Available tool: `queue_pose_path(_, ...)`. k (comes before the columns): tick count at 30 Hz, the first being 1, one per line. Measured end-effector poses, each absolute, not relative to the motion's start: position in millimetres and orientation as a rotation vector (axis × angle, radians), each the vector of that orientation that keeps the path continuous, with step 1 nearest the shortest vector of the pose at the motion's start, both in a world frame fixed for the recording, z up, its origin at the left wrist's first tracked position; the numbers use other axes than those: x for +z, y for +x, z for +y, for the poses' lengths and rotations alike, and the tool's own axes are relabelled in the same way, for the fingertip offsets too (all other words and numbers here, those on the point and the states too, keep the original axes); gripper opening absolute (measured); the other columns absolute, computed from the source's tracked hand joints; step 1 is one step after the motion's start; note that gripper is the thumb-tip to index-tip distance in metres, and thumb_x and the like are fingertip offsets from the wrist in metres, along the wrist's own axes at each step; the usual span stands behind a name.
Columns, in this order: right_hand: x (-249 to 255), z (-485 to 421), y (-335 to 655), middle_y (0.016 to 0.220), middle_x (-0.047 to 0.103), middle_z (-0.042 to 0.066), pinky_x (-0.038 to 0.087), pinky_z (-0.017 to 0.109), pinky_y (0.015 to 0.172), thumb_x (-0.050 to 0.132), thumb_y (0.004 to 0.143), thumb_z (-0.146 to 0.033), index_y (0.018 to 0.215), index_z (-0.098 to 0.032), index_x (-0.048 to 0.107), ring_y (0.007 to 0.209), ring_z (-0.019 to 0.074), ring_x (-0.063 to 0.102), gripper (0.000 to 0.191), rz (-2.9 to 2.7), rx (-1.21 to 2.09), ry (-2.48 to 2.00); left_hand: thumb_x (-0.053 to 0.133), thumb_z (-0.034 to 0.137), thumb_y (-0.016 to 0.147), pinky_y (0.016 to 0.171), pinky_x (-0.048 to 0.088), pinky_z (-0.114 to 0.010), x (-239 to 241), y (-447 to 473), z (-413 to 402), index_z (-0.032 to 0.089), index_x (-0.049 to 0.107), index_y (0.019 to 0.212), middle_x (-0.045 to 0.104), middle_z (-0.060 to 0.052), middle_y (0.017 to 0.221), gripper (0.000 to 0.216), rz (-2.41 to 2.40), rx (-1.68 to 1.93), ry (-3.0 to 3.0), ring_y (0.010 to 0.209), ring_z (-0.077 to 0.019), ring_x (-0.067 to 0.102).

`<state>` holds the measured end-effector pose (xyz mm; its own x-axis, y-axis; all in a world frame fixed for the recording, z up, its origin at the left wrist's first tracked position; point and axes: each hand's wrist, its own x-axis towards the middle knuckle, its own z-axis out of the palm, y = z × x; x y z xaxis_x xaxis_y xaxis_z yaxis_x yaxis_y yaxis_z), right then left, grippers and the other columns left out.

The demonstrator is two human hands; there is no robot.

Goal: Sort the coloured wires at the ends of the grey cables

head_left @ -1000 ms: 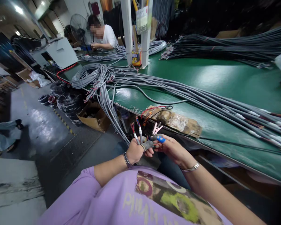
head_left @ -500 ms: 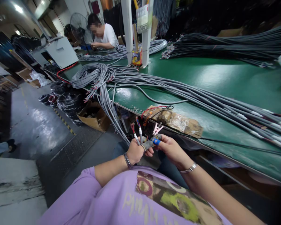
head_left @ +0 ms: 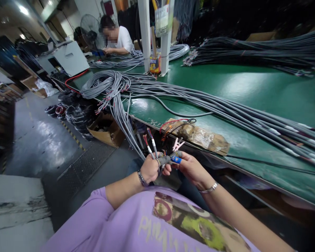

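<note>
My left hand [head_left: 151,168] is closed in a fist round two grey cable ends [head_left: 150,145] that stick up, their stripped red and blue wires showing at the tips. My right hand [head_left: 189,166] pinches thin pink wires [head_left: 177,144] between fingers that wear grey and blue finger cots. Both hands meet in front of my chest, just below the near edge of the green bench [head_left: 241,87]. A bracelet sits on each wrist.
A thick bundle of grey cables [head_left: 199,103] runs across the bench and hangs over its left edge. A taped brown pad with red wires [head_left: 196,133] lies at the near edge. A cardboard box [head_left: 105,129] and black coils [head_left: 76,113] stand on the floor. Another person [head_left: 115,36] works at the far end.
The cable ends in my left hand have tilted slightly to the left. My right hand's fingertips have moved a little closer to the left fist.
</note>
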<state>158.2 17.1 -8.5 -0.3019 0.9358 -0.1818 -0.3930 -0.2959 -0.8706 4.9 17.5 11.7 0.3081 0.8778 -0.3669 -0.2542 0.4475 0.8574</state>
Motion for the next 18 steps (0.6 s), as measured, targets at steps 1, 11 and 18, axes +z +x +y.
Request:
queue_pose_path(1, -8, 17, 157, 0.065, 0.063, 0.001, 0.042, 0.031, 0.063, 0.078, 0.067, -0.039, 0.073, -0.018, 0.063, 0.06, 0.0145, 0.054, 0.026, -0.914, 1.762, -0.924, 0.078, 0.053, 0.054, 0.037, 0.039, -0.02, 11, 4, 18, 0.014, 0.051, 0.062, 0.06, -0.001, 0.049, 0.047, 0.959, 0.822, 0.8, 0.036, -0.0102, 0.053)
queue_pose_path(11, 3, 12, 153, 0.058, 0.054, -0.002, 0.035, 0.027, 0.054, 0.077, 0.065, -0.036, 0.064, -0.018, 0.061, 0.054, 0.0113, 0.044, 0.024, -0.948, 1.49, -1.128, 0.076, 0.051, 0.059, 0.035, 0.035, -0.018, 8, 10, 17, 0.015, 0.05, 0.062, 0.057, 0.001, 0.046, 0.044, 1.032, 0.981, 0.767, 0.035, -0.0089, 0.051)
queue_pose_path(18, 5, 16, 153, 0.054, 0.054, -0.001, 0.039, 0.03, 0.056, 0.075, 0.066, -0.035, 0.061, -0.018, 0.055, 0.052, 0.0136, 0.05, 0.026, -0.827, 1.859, -0.918, 0.079, 0.051, 0.055, 0.036, 0.038, -0.019, 13, 2, 19, 0.012, 0.056, 0.064, 0.06, -0.002, 0.049, 0.046, 0.915, 0.722, 0.872, 0.036, -0.0098, 0.052)
